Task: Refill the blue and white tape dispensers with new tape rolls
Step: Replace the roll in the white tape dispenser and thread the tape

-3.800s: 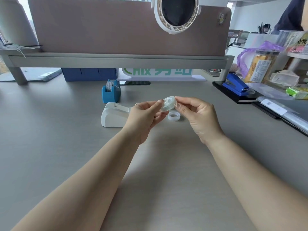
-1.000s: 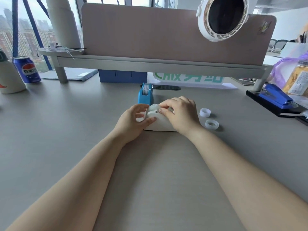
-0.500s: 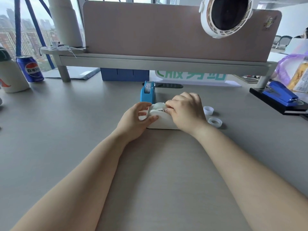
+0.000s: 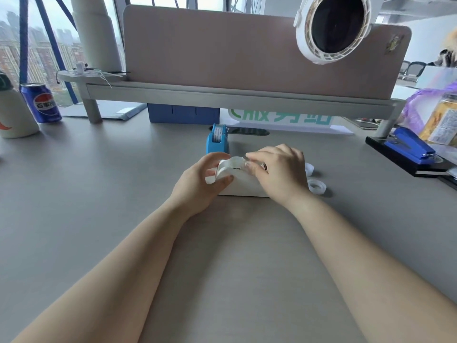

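Head | both hands' fingers (image 4: 226, 179) clasp white dispenser (image 4: 243, 183) | blue can (image 4: 41, 103): Pepsi logo

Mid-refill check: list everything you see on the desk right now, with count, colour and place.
white tape dispenser: 1, white, desk centre, under both hands
tape roll: 1, clear, on top of it
blue tape dispenser: 1, blue, just behind
spare rolls: 2, clear/white, right of hands
stapler: 1, blue, right edge
cola can: 1, blue, far left
bottle: 1, white, left edge
fan: 1, white, on the partition
jar: 1, yellowish, far right
left hand: steadying the dispenser
right hand: at the roll
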